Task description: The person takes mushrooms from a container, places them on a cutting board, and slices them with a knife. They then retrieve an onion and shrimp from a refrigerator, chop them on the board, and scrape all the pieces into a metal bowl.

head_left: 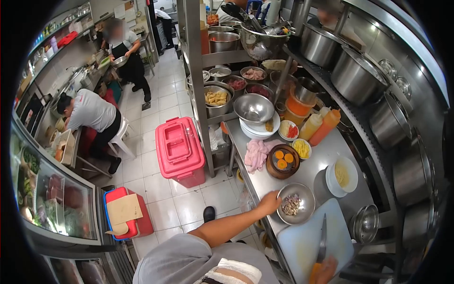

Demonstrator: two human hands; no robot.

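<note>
My left hand (270, 202) grips the left rim of a steel mixing bowl (308, 202). Chopped pieces, purplish and pale like shallot or garlic, lie in the bottom of the bowl. Just below it is a pale blue cutting board (302, 241), overlapped by the bowl's lower edge in this view. A knife (323, 240) lies along the board, blade pointing away from me and yellow-orange handle at the near end. Motion blurs my right hand (326, 270), which is right beside that handle; whether its fingers are closed around it I cannot tell.
A white bowl (336, 189) with yellowish contents and steel bowls (366, 222) stand right of the board. Beyond are a round dish of orange slices (283, 160), a pink cloth (257, 154) and sauce bottles (325, 127). Pots (359, 75) line the shelf. Two people work at left.
</note>
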